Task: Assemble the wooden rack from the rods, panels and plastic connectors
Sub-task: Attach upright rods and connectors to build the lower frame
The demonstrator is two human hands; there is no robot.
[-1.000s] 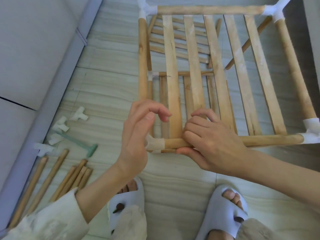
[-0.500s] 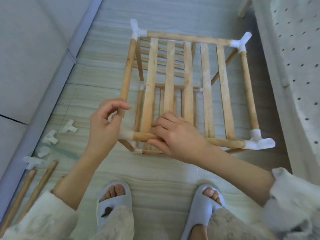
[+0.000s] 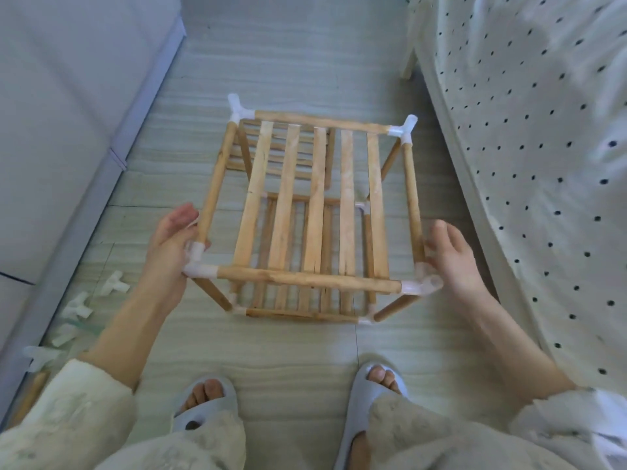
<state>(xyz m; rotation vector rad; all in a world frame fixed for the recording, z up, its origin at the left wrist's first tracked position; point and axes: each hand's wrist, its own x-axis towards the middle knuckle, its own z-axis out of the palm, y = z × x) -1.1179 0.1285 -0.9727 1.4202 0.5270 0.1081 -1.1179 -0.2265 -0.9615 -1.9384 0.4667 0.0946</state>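
Left hand: your left hand [image 3: 169, 256] sits against the near left corner of the rack, palm turned toward the frame, fingers loosely extended rather than wrapped; the palm touches the white corner connector [image 3: 198, 262] there.
Right hand: your right hand [image 3: 453, 257] mirrors it at the rack's near right corner, fingers straight and relaxed, the palm side against the near right connector [image 3: 419, 285]; nothing is pinched or curled round.
Rack: the wooden rack [image 3: 315, 212] stands on the floor between your two hands, directly beyond your feet, as a two-tier frame of round rods joined by white plastic corners.
Top tier: five flat slats [image 3: 317, 201] run from the near front rod [image 3: 308, 279] to the far rod, side by side with gaps between them.
Lower tier: a second set of slats shows through those gaps, below the top tier; its joints are partly hidden.
Far corners: a white connector [image 3: 238, 110] caps the rack's far left corner and another [image 3: 405, 130] its far right corner, each with one open socket pointing up.
Spare connectors: several loose white pieces [image 3: 79, 308] lie on the floor well to the left of the rack, near the pale wall panel [image 3: 68, 106].
Spare rod: one wooden rod end [image 3: 32, 390] shows left of the rack at the frame's lower edge, nearer you than the loose connectors.
Right of rack: a white dotted fabric [image 3: 529, 157] hangs just beside the rack's right side.
Near side of rack: your two pale slippers [image 3: 368, 398] rest on the tiled floor [image 3: 291, 347].
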